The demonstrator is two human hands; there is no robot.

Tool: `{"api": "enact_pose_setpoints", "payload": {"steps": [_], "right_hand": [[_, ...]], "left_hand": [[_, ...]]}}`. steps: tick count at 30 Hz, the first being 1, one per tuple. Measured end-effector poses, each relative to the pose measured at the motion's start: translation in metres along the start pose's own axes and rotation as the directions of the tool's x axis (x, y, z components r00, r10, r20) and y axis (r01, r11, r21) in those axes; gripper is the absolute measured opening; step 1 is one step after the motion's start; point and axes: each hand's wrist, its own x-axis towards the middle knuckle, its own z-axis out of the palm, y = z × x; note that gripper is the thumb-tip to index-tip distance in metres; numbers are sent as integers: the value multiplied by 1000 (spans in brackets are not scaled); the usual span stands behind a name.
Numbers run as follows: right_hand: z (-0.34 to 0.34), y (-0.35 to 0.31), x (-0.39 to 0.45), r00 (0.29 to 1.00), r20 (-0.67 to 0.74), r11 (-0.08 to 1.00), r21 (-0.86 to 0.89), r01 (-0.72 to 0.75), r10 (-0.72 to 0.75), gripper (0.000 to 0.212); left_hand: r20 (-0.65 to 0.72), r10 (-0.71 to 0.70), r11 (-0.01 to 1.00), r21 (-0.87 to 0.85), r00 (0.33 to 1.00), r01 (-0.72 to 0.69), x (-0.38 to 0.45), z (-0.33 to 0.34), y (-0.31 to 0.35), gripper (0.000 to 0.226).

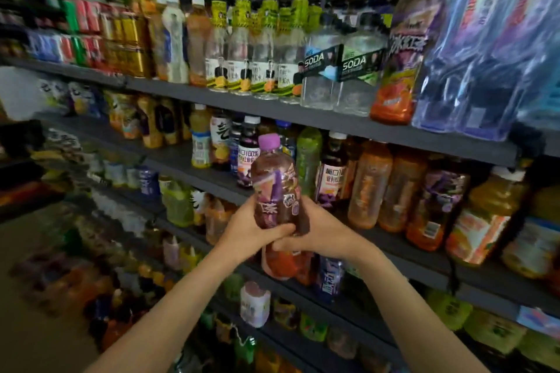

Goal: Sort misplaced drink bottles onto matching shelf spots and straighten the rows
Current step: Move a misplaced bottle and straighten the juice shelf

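Observation:
I hold a purple-capped tea bottle [274, 188] upright in front of the shelves, at the centre of the head view. My left hand [250, 228] grips its lower part from the left, thumb wrapped across the front. My right hand [315, 230] grips it from the right and from behind. A larger bottle with the same purple and orange label [407, 60] stands on the upper shelf to the right, next to two clear SODA bottles [342, 70]. More purple-labelled bottles [436, 200] stand on the middle shelf to the right.
Dark grey shelves [333, 121] run from left to right, packed with drink bottles. Yellow-capped clear bottles [251, 54] fill the upper shelf's middle; wrapped water packs [491, 48] sit at the far right. Cans [91, 33] are stacked at the upper left. The floor [39, 327] shows at the lower left.

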Motion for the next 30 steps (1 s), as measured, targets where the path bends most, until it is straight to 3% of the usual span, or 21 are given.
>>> {"api": "enact_pose_setpoints", "payload": {"steps": [5, 9, 12, 19, 24, 30], "right_hand": [[4, 14, 41, 996, -81, 991, -131, 23, -34, 79], [14, 28, 62, 974, -225, 976, -211, -54, 5, 95], [22, 33, 68, 944, -325, 949, -281, -146, 49, 85], [37, 44, 91, 783, -621, 870, -373, -322, 23, 79], [58, 32, 108, 620, -780, 918, -182, -353, 85, 59], [62, 30, 102, 477, -873, 903, -125, -412, 97, 69]], "left_hand": [[26, 17, 992, 124, 1000, -20, 41, -5, -18, 69], [-80, 34, 992, 128, 996, -24, 66, -2, -18, 62], [-144, 31, 994, 107, 989, -15, 87, 3, -19, 67], [-48, 113, 986, 127, 992, -106, 111, 12, -38, 70], [48, 198, 975, 96, 979, -202, 128, -2, -48, 67], [186, 237, 968, 39, 953, -249, 129, 5, -48, 68]]}}
